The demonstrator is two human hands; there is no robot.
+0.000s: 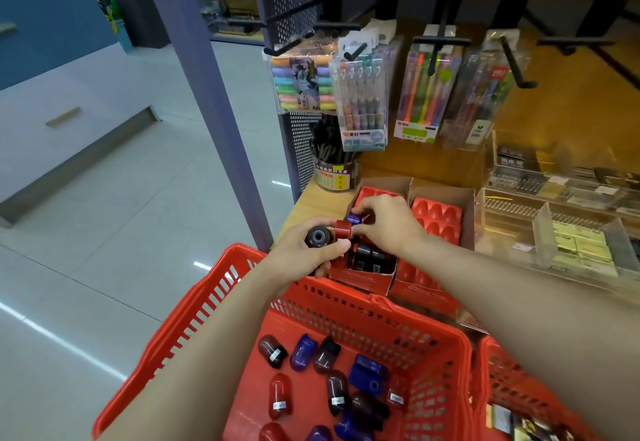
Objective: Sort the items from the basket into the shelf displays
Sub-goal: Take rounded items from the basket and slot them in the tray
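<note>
At frame centre, your left hand (311,250) grips a black sharpener (318,236); just right, your right hand (384,224) pinches a red sharpener (343,229) above the display box (360,279). They look light, hard and smooth; hold the sides.

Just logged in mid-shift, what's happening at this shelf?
A person is restocking small sharpeners from the red basket into a red display box on the shelf. The left hand grips a black sharpener; the right hand pinches a blue one over the box. About a dozen remain in the basket.
</note>
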